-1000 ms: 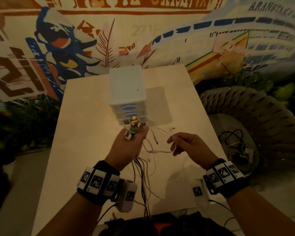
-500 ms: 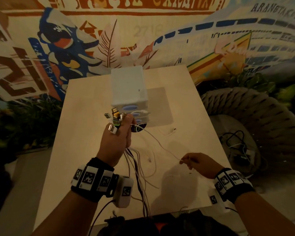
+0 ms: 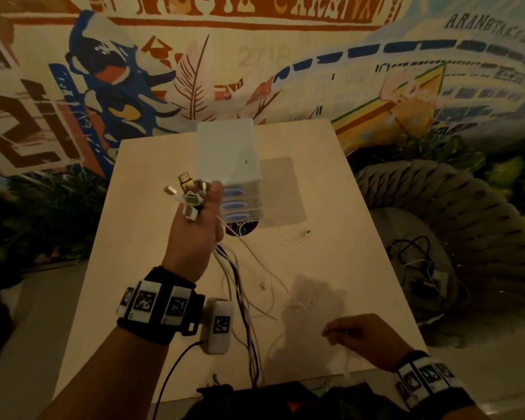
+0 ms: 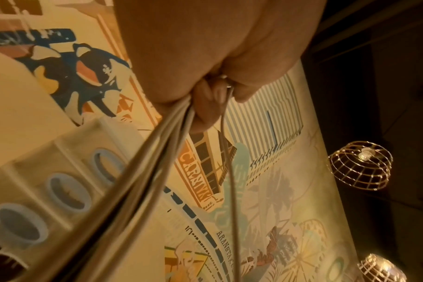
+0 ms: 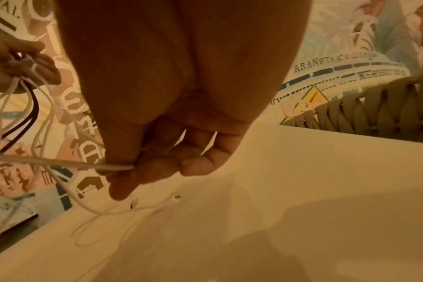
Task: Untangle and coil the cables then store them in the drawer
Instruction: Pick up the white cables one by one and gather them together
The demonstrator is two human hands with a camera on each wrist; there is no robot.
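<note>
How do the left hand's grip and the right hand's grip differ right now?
The left hand is raised and grips a bundle of cables near the plugs; the right hand is low near the table, pinching one white cable. Both are closed on cable.

White drawer unit [image 3: 227, 153] with 3 blue oval handles, pale wood table [image 3: 140, 244], white and dark cables [image 3: 243, 292].

A painted mural [image 3: 285, 71] covers the wall behind a pale table [image 3: 331, 192]; a woven chair [image 3: 437, 207] stands beside it; wire lamps [image 4: 360, 166] glow dimly.
</note>
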